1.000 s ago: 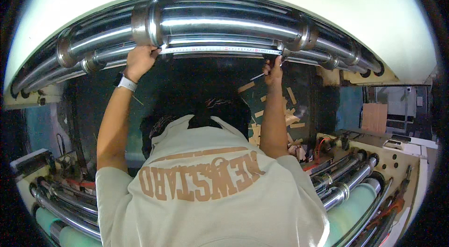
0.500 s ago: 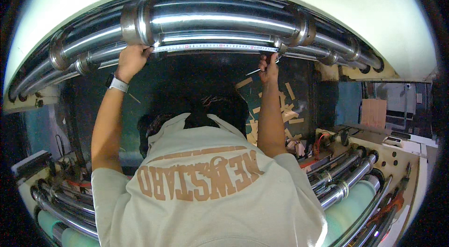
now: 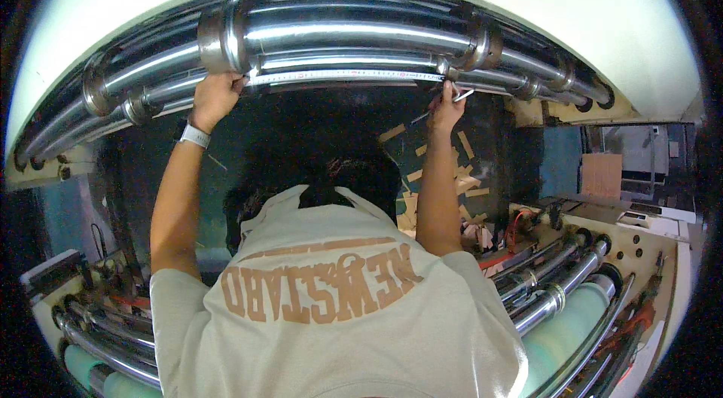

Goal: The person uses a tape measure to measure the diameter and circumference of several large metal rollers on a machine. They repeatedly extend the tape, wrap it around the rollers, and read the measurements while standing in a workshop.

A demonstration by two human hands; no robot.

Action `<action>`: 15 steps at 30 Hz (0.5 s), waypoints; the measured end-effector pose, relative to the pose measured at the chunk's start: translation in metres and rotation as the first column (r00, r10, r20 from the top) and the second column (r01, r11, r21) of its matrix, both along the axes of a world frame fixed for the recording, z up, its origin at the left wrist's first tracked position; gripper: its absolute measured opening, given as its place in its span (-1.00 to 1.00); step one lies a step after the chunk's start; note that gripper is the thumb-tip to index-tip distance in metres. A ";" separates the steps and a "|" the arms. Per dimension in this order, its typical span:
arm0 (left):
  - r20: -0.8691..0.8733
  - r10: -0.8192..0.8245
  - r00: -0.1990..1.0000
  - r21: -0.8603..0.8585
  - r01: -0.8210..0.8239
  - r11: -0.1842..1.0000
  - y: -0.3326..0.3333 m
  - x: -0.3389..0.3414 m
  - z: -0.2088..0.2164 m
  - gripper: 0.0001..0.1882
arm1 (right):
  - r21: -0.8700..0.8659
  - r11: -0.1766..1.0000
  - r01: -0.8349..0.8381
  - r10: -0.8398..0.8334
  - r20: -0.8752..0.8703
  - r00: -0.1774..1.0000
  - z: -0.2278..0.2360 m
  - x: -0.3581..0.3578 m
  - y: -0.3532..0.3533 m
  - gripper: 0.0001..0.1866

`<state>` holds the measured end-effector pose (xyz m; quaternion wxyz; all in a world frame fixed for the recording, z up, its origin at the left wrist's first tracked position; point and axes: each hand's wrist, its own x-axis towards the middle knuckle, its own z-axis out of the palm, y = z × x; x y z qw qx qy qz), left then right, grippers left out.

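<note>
Left hand [image 3: 217, 99]: pinching long flat white measuring tape [image 3: 339, 75]
Right hand [image 3: 446, 108]: curled round slim white rod [image 3: 463, 95]
Tape: best pulled taut, parallel to shiny steel roller [image 3: 346, 61]

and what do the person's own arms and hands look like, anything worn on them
Short, pale grey-beige sleeves cover the upper arms; the forearms are uncovered. The left hand and right hand have no gloves. A watch with a light band circles the left wrist; nothing shows on the right.

Brown lettering [image 3: 320, 301] spans the shirt [image 3: 339, 356]; the measuring tape [image 3: 358, 74] bears unreadable marks [image 3: 301, 76].
</note>
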<state>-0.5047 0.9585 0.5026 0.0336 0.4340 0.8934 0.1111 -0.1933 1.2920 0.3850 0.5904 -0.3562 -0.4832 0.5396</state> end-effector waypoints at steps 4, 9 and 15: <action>0.028 0.060 0.998 -0.101 -0.057 0.993 0.000 0.007 0.010 -0.76 | 0.158 0.987 0.012 -0.041 0.187 0.982 -0.009 -0.004 0.021 -0.85; -0.006 -0.018 1.000 0.032 0.018 0.999 -0.007 -0.005 -0.007 -0.73 | 0.062 0.997 -0.044 0.038 0.091 0.995 -0.008 -0.006 0.027 -0.87; -0.017 -0.027 1.000 0.019 0.027 0.999 -0.010 -0.004 -0.005 -0.75 | -0.026 0.990 -0.139 0.140 0.086 0.986 0.004 -0.007 0.021 -0.86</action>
